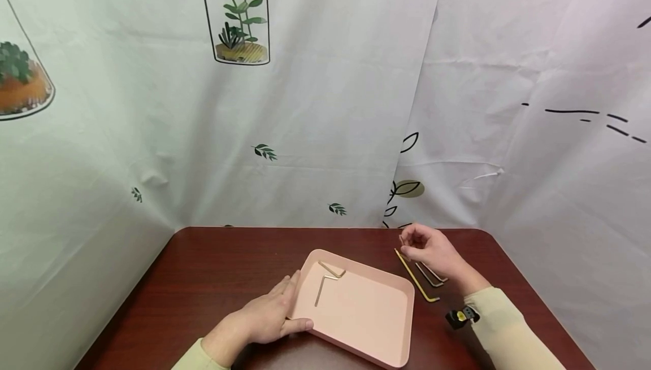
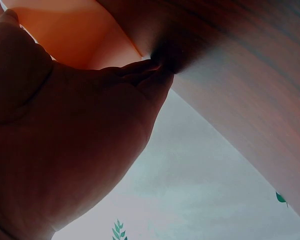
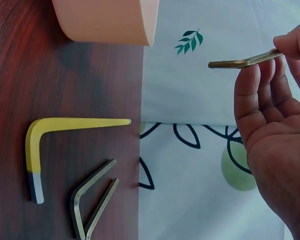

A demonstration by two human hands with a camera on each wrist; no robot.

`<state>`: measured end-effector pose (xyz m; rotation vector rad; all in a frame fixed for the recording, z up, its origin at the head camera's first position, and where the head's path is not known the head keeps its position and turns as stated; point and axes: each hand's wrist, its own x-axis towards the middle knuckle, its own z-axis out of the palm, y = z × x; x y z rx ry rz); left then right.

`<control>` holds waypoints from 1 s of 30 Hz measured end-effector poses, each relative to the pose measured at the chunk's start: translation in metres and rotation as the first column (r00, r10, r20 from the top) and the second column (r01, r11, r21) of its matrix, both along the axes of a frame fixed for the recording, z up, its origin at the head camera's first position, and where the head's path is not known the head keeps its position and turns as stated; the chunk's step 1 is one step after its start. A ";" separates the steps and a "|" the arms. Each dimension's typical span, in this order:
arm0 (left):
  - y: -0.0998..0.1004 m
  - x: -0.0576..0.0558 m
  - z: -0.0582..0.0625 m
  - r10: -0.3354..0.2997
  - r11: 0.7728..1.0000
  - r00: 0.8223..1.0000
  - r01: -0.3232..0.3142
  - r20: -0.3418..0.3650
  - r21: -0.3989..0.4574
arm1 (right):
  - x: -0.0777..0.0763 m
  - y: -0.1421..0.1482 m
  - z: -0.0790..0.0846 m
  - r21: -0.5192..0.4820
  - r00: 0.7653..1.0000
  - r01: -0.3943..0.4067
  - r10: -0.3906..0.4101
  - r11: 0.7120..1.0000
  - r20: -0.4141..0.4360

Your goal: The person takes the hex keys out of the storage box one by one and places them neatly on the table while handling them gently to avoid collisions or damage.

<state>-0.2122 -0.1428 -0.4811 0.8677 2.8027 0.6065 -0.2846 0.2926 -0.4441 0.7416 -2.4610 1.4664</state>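
Note:
My left hand (image 1: 269, 310) lies along the left side of a pink tray (image 1: 366, 313), its fingers straight against the outside and the thumb over the front rim. Inside the tray are two metal hex keys, one (image 1: 329, 270) near the back left and one (image 1: 320, 291) nearer the front. Above the table to the tray's right, my right hand (image 1: 429, 251) pinches a brass-coloured hex key (image 3: 245, 62) between thumb and fingertips. Below that hand lies a yellow hex key (image 3: 80, 124) with a bare metal end, beside two smaller metal hex keys (image 3: 92, 180).
The dark red wooden table (image 1: 229, 268) ends at a white printed curtain (image 1: 315, 104) behind and on both sides. A small black device with a yellow spot (image 1: 461, 317) is on the right wrist.

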 end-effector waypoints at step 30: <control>0.000 0.000 -0.001 0.006 1.000 1.000 -0.006 0.009 -0.003 | 0.004 0.036 -0.012 0.005 0.988 0.152 -0.152 0.988 -0.008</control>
